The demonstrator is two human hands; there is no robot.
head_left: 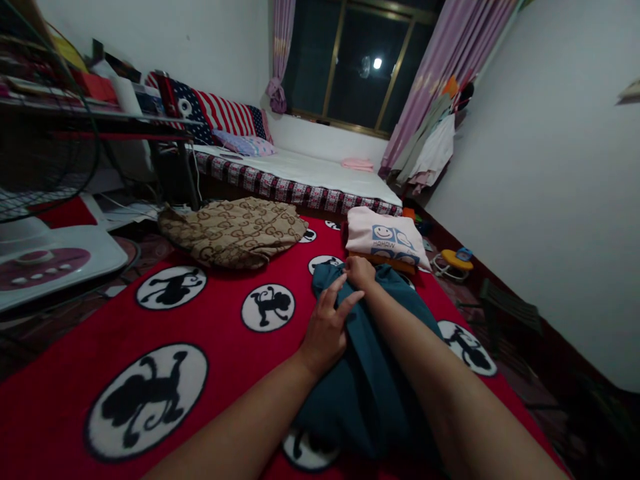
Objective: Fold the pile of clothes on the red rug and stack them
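A dark teal garment [373, 380] lies in loose folds on a red blanket [235, 373] patterned with white circles and black monkey figures. My right hand [360, 272] is closed on the garment's far end, its fingers pinching the cloth. Just below and left of it, my left hand [327, 330] hovers over or rests on the garment's left side, fingers spread and thumb apart. Past my right hand sits a folded pink top [383, 233] with blue smiley prints, on top of other folded cloth. To the left lies a rumpled brown patterned cloth [240, 230].
A white-topped bed [310, 170] with pillows runs below the window. On the left stand a cluttered desk [150, 123] and a fan base [55, 260]. Clothes [433, 153] hang by the right wall, above a yellow stool [456, 260] and a dark folding stool [510, 310].
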